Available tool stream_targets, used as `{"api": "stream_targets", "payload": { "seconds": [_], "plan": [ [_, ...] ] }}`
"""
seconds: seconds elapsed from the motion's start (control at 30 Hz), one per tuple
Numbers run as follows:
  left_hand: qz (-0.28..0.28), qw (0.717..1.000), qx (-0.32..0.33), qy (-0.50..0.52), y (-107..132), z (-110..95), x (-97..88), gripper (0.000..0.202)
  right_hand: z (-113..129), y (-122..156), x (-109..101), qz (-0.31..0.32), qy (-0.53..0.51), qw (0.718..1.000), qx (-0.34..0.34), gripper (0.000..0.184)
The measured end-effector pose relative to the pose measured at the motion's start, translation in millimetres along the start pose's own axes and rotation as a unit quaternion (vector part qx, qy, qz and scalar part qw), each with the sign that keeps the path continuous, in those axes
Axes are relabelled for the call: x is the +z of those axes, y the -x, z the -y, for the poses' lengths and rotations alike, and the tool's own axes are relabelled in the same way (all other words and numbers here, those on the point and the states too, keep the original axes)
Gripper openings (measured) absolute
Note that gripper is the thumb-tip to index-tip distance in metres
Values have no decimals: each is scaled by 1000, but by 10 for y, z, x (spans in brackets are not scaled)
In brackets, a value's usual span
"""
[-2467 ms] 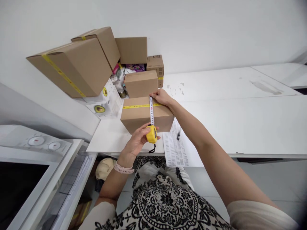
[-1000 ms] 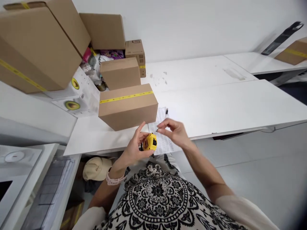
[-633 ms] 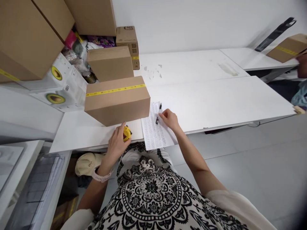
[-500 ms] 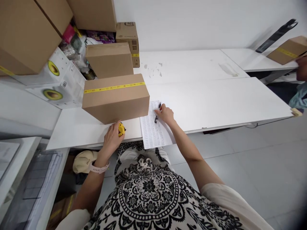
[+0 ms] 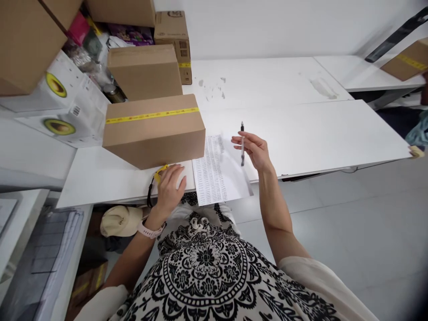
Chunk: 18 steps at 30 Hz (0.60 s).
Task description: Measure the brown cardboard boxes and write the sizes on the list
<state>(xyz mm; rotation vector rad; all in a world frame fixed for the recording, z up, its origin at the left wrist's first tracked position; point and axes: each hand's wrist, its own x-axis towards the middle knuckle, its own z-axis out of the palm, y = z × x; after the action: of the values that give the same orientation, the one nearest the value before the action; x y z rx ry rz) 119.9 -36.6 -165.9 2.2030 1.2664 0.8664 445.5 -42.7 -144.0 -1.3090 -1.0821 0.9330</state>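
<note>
My right hand (image 5: 256, 149) holds a pen (image 5: 242, 128) upright between its fingers, tip end pointing away from me, to the right of the printed text. Below it is a printed sheet of paper (image 5: 214, 178), which overhangs the table's front edge. My left hand (image 5: 170, 187) rests at that edge, left of the sheet, with fingers extended and the thumb apart. Just behind its fingers lies a yellow tape measure (image 5: 161, 170) with a black strap, partly covered by the hand. A taped cardboard box (image 5: 157, 136) stands right behind the tape measure, beside the sheet.
More cardboard boxes (image 5: 143, 71) and white boxes with avocado pictures (image 5: 67, 120) are stacked at the left. The white table (image 5: 294, 138) extends right, toward another taped box (image 5: 406, 60) and a partly visible person. A cap (image 5: 121, 220) sits below the table.
My right hand has moved right and lifted the pen off the sheet. My left hand has shifted right, from gripping the tape measure to lying in front of it. The view has shifted slightly.
</note>
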Motion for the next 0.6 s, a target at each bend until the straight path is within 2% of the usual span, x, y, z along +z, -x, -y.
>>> {"api": "stream_targets", "payload": {
  "seconds": [0.13,0.2,0.3,0.43,0.5,0.6],
  "plan": [
    [145,982,66,99,-218,-309,473,37,41,95,-8,-38,11,999,-31,42],
    [202,970,97,93,-355,-343,725,45,-26,82,74,-65,16,997,-39,41],
    [246,960,130,33,-515,-284,995,60,-197,19,213,-99,20,995,-11,45],
    [263,948,166,-66,-590,-203,1095,67,-479,-102,314,-47,-58,997,29,66],
    [263,942,177,-107,-590,-194,1091,67,-616,-159,325,-20,-98,994,40,62],
    [257,937,187,-145,-584,-194,1091,66,-773,-218,323,-37,-95,994,46,47]
  ]
}}
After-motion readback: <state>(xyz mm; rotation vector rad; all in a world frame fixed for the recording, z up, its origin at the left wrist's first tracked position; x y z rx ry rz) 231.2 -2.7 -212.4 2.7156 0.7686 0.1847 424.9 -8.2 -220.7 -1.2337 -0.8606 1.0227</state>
